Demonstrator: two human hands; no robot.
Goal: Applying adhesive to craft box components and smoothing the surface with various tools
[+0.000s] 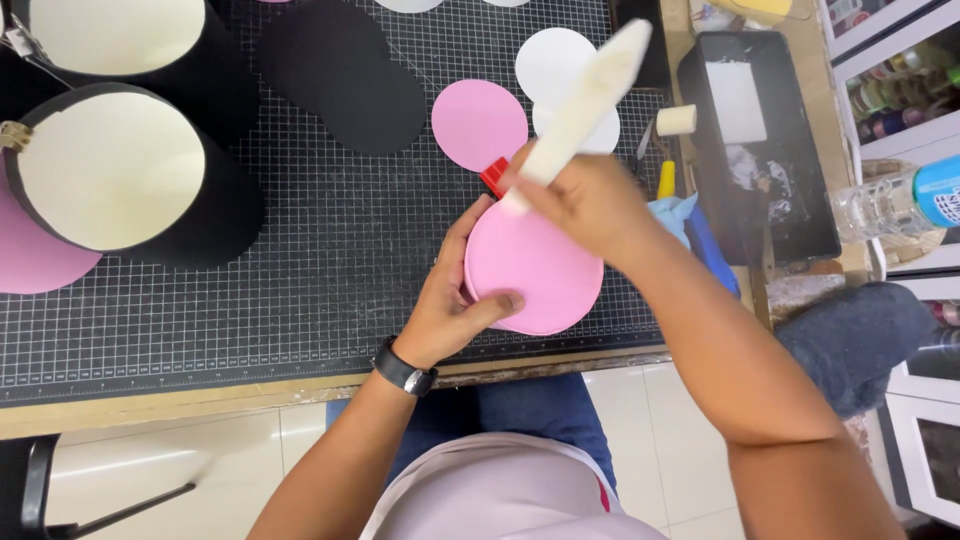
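Left hand is gripping the pink disc above the bench's front edge; right hand, fingers clenched, is pressing a white stick onto it. Smoothing step, judging; steady pressure needed.

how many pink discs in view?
3 pink discs: one in the left hand, under the right hand with the white tool, at; one flat on the cutting mat at; one partly hidden at the left edge.
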